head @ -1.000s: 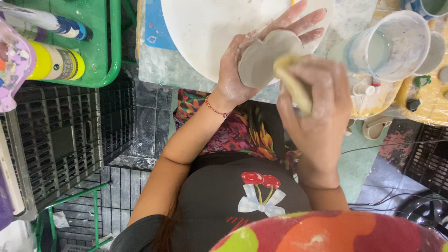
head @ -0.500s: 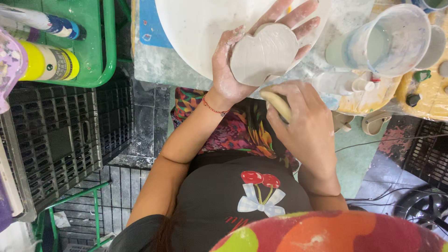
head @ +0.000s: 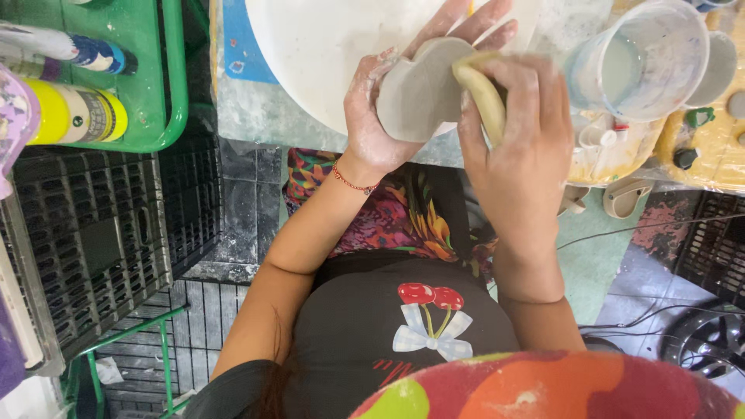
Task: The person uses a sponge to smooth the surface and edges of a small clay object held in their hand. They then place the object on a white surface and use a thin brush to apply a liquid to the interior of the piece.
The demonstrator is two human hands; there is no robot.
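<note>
While your left hand (head: 388, 109) cups the grey clay piece (head: 419, 89) from below, palm up and fingers spread behind it, your right hand (head: 516, 147) is closed around a yellow sponge (head: 481, 93) and presses it against the right edge of that piece. The two hands sit close together, meeting at the clay, with the left one dusted in pale slip and a thin red bracelet (head: 351, 182) at its wrist.

You hold the clay piece just above the near rim of a large white round board (head: 310, 54), which lies on the work table at the far middle of the head view. It is a flat slab with rounded lobes, tilted toward you.

To the right of your right hand stands a clear plastic cup (head: 636, 58) with cloudy water, and beyond it a second, smaller cup (head: 718, 66), both on a yellowish, stained surface. Near that, a beige curved tool (head: 625, 198) hangs off the table edge.

On the far left you have a green tray (head: 147, 101) holding a yellow bottle (head: 74, 112) lying on its side and another tube above it. Below the tray sits a black plastic crate (head: 85, 248). Your lap shows a bright patterned cloth (head: 388, 217) between your forearms.
</note>
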